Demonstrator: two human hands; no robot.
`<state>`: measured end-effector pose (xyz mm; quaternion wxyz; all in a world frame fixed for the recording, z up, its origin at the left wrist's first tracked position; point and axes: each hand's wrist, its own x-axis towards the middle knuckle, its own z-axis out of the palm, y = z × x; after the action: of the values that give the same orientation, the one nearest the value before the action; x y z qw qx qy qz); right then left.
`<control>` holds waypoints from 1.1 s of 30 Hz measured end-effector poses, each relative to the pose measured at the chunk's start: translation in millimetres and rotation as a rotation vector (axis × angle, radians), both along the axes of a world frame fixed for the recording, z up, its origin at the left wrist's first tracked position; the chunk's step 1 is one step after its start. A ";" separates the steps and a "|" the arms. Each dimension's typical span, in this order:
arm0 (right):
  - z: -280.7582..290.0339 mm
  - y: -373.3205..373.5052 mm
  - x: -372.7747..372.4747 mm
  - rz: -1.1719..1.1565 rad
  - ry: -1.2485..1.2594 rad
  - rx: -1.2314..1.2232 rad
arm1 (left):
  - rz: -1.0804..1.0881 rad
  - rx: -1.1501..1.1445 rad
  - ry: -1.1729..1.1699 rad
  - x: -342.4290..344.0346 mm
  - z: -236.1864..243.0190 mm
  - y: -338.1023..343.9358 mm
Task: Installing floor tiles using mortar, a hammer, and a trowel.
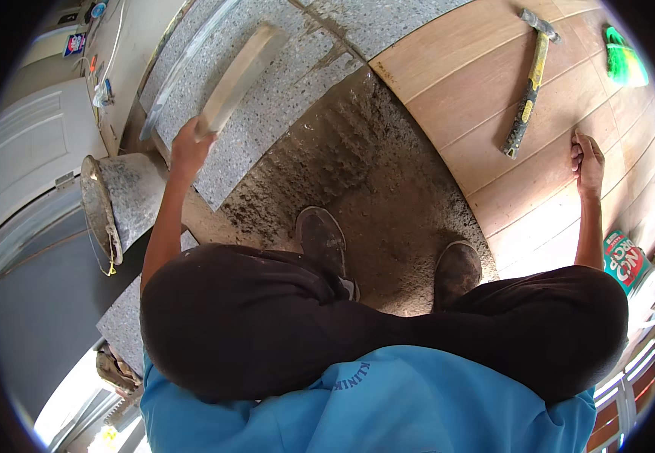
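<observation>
My left hand (191,150) is closed round the lower end of a length of wood (238,75), blurred by motion, above a grey speckled tile (225,162). To the right, my right hand (588,164) is beyond my knee over the wood-look tiles (448,98). Its fingers are curled in, with nothing visible in them. Nearest to it lies a hammer (530,94) with a yellow and black handle. Between the two tiled areas is a patch of dark, ridged wet mortar (327,151).
My shoes (322,240) stand on the bare mortar strip. A mortar-stained bucket (132,198) lies tipped at the left, near a white door (36,151). A bright green and white item (626,60) lies at the far right, and a green printed container (624,259) stands by my right knee.
</observation>
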<state>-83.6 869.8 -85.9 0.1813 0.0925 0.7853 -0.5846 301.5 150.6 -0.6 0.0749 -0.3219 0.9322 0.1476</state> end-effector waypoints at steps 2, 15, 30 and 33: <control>4.6 -2.0 -3.0 0.024 -0.058 0.030 | 0.089 -0.083 -0.081 22.3 -5.8 -17.4; 73.8 -92.6 -62.6 0.651 -0.064 0.472 | 0.122 -0.158 -0.012 60.4 -10.6 -49.5; 47.3 -135.9 -62.4 0.707 -0.082 0.568 | 0.202 -0.028 0.043 35.2 -5.4 -25.6; 46.8 -132.0 -60.4 0.666 -0.089 0.563 | 0.229 -0.018 0.025 24.9 -6.4 -16.1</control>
<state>-144.0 737.9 -39.1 0.3614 -0.0946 0.8925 -0.2529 326.3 134.4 -7.0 0.0431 -0.4248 0.8916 0.1506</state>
